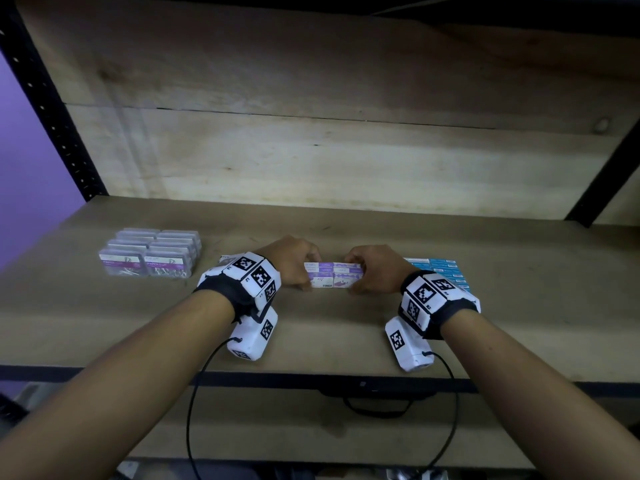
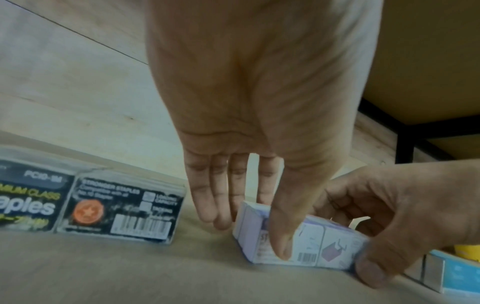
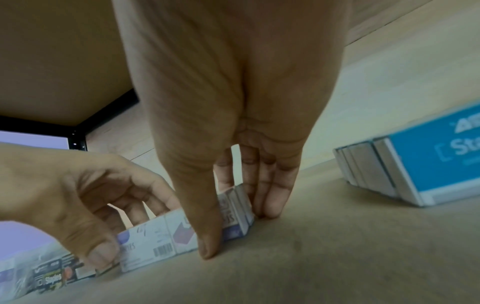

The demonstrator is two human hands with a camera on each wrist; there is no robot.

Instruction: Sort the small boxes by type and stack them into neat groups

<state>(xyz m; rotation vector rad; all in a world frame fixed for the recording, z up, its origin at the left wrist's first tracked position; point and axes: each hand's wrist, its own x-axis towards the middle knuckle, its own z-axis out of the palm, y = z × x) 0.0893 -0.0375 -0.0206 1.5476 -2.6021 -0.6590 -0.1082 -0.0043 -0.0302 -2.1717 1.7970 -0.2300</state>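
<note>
Right now both hands are closed on one block of purple-and-white staple boxes (image 1: 333, 276), which sits on the wooden bench (image 1: 311, 341) near its middle, between the two other groups. The left hand (image 1: 291, 263) pinches the block's left end: its thumb (image 2: 280, 236) lies against the near face, over the printed label, while its fingers (image 2: 207, 197) reach down past the far side. The right hand (image 1: 372, 270) does the same at the right end — thumb (image 3: 205, 232) planted on the near face with its tip at the bench surface, fingers (image 3: 270, 193) wrapped round the end and far side. In the head view the block reads as several small boxes pressed together, two across and a few rows deep; the wrist views show a barcode and a purple cube-like graphic on the near faces.

To the left, well apart from the block, stand the clear plastic staple cases (image 1: 150, 256), packed in two columns with dark labels showing at the front. To the right, just behind the right wrist, lies a row of blue staple boxes (image 1: 440, 270) — set edge to edge, their white ends lined up in the right wrist view.

Each wrist wears a band of black-and-white marker tiles (image 1: 251, 277), with a cable trailing down past the bench edge.
</note>
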